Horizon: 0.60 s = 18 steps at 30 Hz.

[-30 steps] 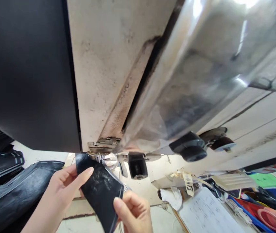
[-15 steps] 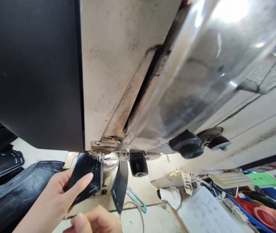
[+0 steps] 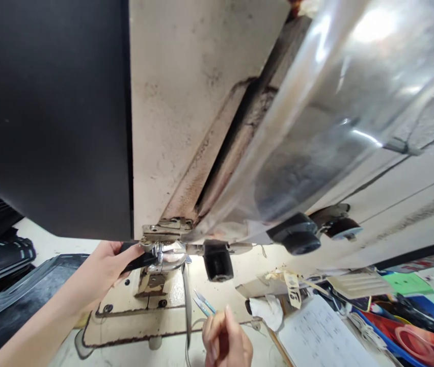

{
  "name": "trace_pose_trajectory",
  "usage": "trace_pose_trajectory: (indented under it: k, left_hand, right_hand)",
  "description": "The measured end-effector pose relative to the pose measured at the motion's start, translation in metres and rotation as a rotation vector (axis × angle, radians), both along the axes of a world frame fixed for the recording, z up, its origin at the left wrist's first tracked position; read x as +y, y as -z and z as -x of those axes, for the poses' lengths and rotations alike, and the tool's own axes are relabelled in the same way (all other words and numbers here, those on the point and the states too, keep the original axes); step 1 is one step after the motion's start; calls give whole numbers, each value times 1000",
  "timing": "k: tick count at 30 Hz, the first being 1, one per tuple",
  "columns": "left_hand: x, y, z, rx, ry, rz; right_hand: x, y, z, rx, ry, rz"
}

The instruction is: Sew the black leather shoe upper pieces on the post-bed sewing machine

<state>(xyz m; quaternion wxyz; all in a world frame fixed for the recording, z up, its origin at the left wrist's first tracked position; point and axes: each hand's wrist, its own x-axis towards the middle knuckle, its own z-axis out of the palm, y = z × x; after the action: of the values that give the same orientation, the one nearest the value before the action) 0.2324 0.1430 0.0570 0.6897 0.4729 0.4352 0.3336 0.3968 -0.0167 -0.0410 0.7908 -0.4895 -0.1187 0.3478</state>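
My left hand [image 3: 106, 267] reaches to the sewing machine's presser foot area [image 3: 171, 255]. Its fingers and thumb pinch a black sheet piece [image 3: 140, 261], whose far part is hidden by the machine head. At the lower middle, my right hand [image 3: 229, 340] is curled around the handle end of blue thread snips [image 3: 204, 302]. Two separate snip blades stick out from the fingers toward the upper left; the handles are hidden. A narrow dark strip [image 3: 187, 300], seen edge-on, hangs just right of the foot.
The pale machine head [image 3: 179, 102] fills much of the view, with a dark panel [image 3: 49, 112] on its left. Folded black pieces [image 3: 22, 300] lie at the left. At right are a written sheet [image 3: 324, 331], a white roll [image 3: 266, 311] and a blue-edged tray [image 3: 385, 339] of tools.
My left hand has moved up and away toward the foot with the black piece, uncovering the machine bed. My right hand has moved right and closed over the snips, which lay on the bed.
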Motion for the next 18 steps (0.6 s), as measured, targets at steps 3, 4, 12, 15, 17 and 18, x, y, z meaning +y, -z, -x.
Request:
trace_pose_trajectory:
  k: [3, 4, 12, 15, 17, 18]
  left_hand:
    - [1, -8, -6, -45, 3, 15]
    - [0, -10, -7, -60, -2, 1]
    - [-6, -9, -5, -31, -24, -145]
    - [-7, -8, 0, 24, -52, -202]
    - [-4, -10, 1, 76, -82, -250]
    - [0, -12, 1, 110, -107, -284]
  right_hand:
    - [10, -14, -9, 37, -84, 21]
    - [12, -18, -10, 51, -129, 44]
    - [15, -51, -11, 310, -624, 33]
    - [19, -61, -16, 219, -444, 55]
    - [32, -66, -23, 112, -354, 50]
    - [43, -69, -28, 60, -322, 35]
